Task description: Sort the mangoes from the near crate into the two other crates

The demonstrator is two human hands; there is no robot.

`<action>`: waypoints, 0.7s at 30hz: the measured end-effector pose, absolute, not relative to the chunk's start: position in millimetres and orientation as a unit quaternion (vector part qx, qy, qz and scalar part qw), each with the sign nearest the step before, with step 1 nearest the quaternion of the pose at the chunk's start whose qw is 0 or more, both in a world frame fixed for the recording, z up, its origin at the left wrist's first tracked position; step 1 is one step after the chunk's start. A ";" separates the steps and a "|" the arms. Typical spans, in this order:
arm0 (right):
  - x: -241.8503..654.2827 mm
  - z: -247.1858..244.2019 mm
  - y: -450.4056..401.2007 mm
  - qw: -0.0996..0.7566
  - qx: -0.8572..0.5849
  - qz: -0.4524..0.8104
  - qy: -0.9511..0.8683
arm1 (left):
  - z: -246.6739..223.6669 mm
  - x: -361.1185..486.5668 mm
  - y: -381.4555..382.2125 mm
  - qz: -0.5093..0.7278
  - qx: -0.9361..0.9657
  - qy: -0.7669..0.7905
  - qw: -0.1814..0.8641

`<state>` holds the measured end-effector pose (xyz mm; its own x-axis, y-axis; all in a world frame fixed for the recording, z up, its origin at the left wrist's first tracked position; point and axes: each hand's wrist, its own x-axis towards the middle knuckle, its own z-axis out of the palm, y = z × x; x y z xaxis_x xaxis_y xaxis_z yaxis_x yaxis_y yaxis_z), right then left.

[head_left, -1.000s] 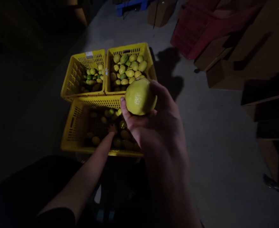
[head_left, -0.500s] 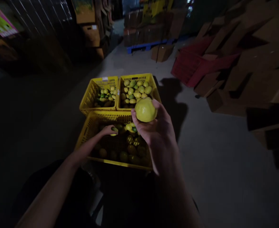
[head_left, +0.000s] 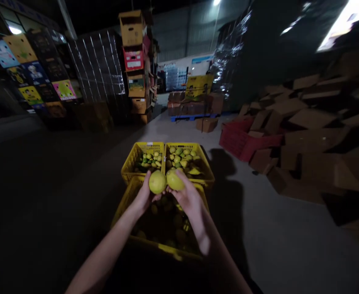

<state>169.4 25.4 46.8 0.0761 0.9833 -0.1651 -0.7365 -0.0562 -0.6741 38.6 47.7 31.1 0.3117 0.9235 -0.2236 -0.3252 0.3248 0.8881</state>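
Left fruit (head_left: 157, 182) and right fruit (head_left: 175, 180), both yellow-green, are held up close beside each other, above the near crate; whether they touch is hard to tell. The left grip (head_left: 146, 194) is closed around the left fruit, thumb up its outer side and fingers beneath; the right grip (head_left: 183, 192) is closed around the right fruit, thumb over its upper outer side and fingers below; the two sets of fingertips come close together under the fruits.

At 6 o'clock from the grips lies the near crate (head_left: 122, 206), yellow and slatted, with more fruit deep in its shadow; at 11 o'clock sits the far left crate (head_left: 129, 161), holding small green and yellow fruits (head_left: 149, 156); at 1 o'clock sits the far right crate (head_left: 207, 168), holding larger yellow-green fruits (head_left: 177, 159); these two crates stand side by side, just beyond the near one.

Farther out on the grey floor (head_left: 265, 228), a red crate (head_left: 235, 141) lies at 2 o'clock, against a heap of cardboard (head_left: 314, 139); a blue pallet (head_left: 192, 118) bears boxes at 1 o'clock; a tall box stack (head_left: 136, 83) rises at 11 o'clock.
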 end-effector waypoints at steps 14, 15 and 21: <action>154.9 11.2 27.1 0.645 -0.376 0.620 -0.241 | 4.0 47.6 55.9 0.609 0.382 0.405 0.565; 152.6 10.3 27.7 0.647 -0.371 0.623 -0.235 | 4.1 46.2 55.7 0.615 0.389 0.406 0.553; 149.9 16.2 30.0 0.642 -0.380 0.631 -0.214 | 9.8 43.6 52.4 0.610 0.385 0.391 0.572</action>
